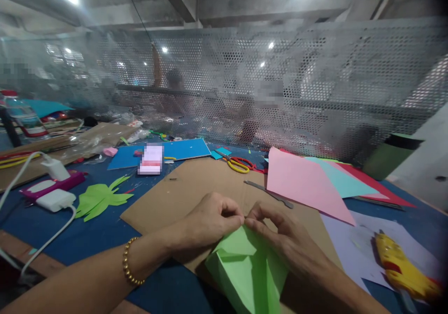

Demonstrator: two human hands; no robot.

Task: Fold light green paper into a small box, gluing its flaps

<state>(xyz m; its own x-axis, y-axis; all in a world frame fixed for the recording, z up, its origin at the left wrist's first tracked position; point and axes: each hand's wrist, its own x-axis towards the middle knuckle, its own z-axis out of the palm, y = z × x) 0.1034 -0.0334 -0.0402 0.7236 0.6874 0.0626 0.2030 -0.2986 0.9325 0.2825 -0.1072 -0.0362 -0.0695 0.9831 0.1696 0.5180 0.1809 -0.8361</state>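
A folded sheet of light green paper (245, 267) lies on a brown cardboard sheet (182, 188) in front of me. My left hand (210, 218), with a gold bead bracelet on the wrist, pinches the paper's upper tip with fingers curled. My right hand (280, 232) meets it from the right and pinches the same tip, its palm resting over the paper's right side. The fingertips of both hands touch at the fold.
Pink, teal and red paper sheets (308, 178) lie at right, with a metal ruler (269, 193) and yellow-handled scissors (240, 164) near them. A yellow glue gun (402, 267) sits at far right. A green paper cut-out (100, 197), chargers (54, 197) and a blue sheet (182, 150) lie left. A perforated metal screen stands behind.
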